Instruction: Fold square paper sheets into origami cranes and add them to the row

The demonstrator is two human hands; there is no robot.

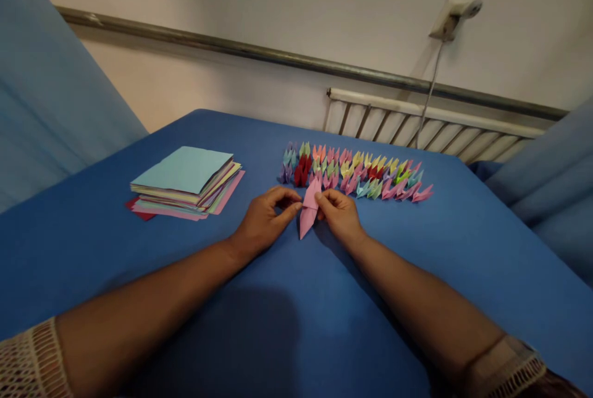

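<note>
A pink piece of folded paper (309, 209), long and pointed at its lower end, stands over the table between my hands. My right hand (341, 214) pinches its right edge between thumb and fingers. On the other side, my left hand (269, 215) has thumb and index fingertip brought together at the paper's left edge, around its middle fold. Just behind the paper, several rows of small folded paper cranes (373, 178) in many colours stand close together. The paper's upper tip overlaps the front row.
A thick stack of square coloured paper (183, 169), light blue on top, lies left of my hands. Blue cloth covers the table (222, 336). Behind it are a wall rail (241, 49), a radiator (407, 120) and a hanging cord (430, 89). Blue curtains (50, 89) flank both sides.
</note>
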